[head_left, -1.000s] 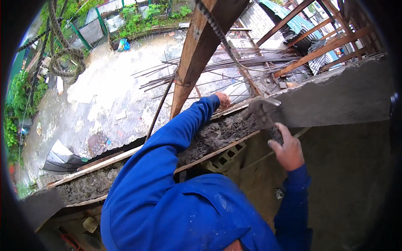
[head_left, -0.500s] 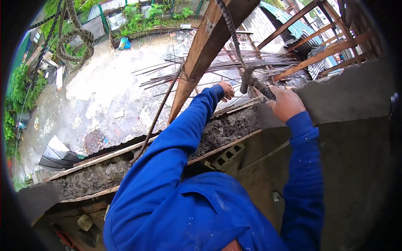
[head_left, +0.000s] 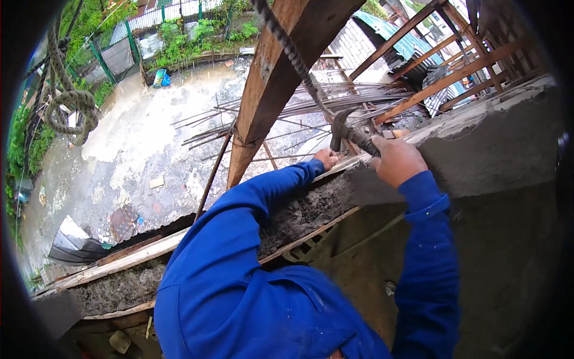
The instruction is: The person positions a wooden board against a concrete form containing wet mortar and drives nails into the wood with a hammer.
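Observation:
My right hand [head_left: 399, 161] grips a claw hammer [head_left: 360, 139] by its dark, wrapped-looking handle near the head. The head is raised just above my left hand [head_left: 327, 158], which is at the far edge of the wall top. Its fingers are bent together against the wooden form board [head_left: 351, 163] there; whatever they pinch is too small or hidden to make out. Between the boards lies a rough concrete top [head_left: 317, 206], partly covered by my left sleeve. Smooth grey plaster [head_left: 478, 155] continues to the right.
A slanted timber post [head_left: 254, 113] and a twisted rope [head_left: 293, 51] stand close beyond my hands. Past the wall, a bundle of rebar [head_left: 287, 113] lies over the lower ground. A knotted rope [head_left: 72, 113] hangs at left, and timber framing [head_left: 442, 78] rises at right.
My left hand has come down and nearer, onto the far board's edge. The hammer has lowered slightly with my right hand. The whole view has shifted a little.

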Demonstrator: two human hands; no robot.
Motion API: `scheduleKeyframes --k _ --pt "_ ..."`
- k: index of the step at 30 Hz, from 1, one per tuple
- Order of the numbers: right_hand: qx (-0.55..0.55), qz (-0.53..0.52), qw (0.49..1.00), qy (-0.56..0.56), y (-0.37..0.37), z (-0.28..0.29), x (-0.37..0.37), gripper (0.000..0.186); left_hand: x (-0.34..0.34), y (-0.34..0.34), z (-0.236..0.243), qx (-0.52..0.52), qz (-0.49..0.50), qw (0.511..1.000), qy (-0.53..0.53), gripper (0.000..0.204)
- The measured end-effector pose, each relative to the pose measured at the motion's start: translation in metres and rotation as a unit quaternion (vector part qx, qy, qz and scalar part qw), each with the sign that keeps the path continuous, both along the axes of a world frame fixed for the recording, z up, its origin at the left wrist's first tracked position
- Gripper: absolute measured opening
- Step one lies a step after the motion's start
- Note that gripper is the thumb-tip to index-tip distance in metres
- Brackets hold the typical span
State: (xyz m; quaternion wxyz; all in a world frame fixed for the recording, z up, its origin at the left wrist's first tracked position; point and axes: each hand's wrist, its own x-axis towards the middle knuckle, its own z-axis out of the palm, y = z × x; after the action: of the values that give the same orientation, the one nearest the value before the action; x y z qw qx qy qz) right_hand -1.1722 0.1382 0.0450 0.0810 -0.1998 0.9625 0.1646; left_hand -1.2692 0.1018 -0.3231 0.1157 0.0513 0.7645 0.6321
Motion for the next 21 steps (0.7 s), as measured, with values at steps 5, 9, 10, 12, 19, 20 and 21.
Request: scheduleKeyframes --k 5,9,10,12,19,20,21 --pt "0.012 -0.025 0.999 -0.041 -0.006 -0.006 -0.017 0.038 0.008 -0.006 0.003 0.059 -0.019 0.998 -0.030 0.029" --pt "0.051 -0.023 0.995 -0.079 -0.019 -0.027 -0.046 0.029 -0.002 -0.022 -0.011 0.201 -0.031 0.967 -0.152 0.026" --pt "0.048 -0.018 0.995 -0.086 -0.028 -0.028 -0.050 0.029 0.003 -0.028 -0.018 0.270 -0.050 0.942 -0.193 0.024" --pt "0.107 -0.066 0.987 -0.095 -0.039 -0.024 -0.051 0.028 0.010 -0.021 -0.006 0.357 -0.089 0.901 -0.231 0.015" --pt "0.081 0.007 0.991 -0.107 -0.068 -0.046 -0.060 0.027 0.005 -0.119 -0.024 -0.207 -0.014 0.973 -0.101 0.021" --pt "0.093 -0.051 0.988 -0.112 -0.033 -0.056 -0.064 0.029 0.031 -0.076 0.029 -0.245 0.067 0.964 -0.080 0.021" --pt "0.098 -0.042 0.987 -0.122 -0.032 -0.059 -0.064 0.030 0.049 -0.073 0.049 -0.262 0.035 0.957 -0.123 0.026"
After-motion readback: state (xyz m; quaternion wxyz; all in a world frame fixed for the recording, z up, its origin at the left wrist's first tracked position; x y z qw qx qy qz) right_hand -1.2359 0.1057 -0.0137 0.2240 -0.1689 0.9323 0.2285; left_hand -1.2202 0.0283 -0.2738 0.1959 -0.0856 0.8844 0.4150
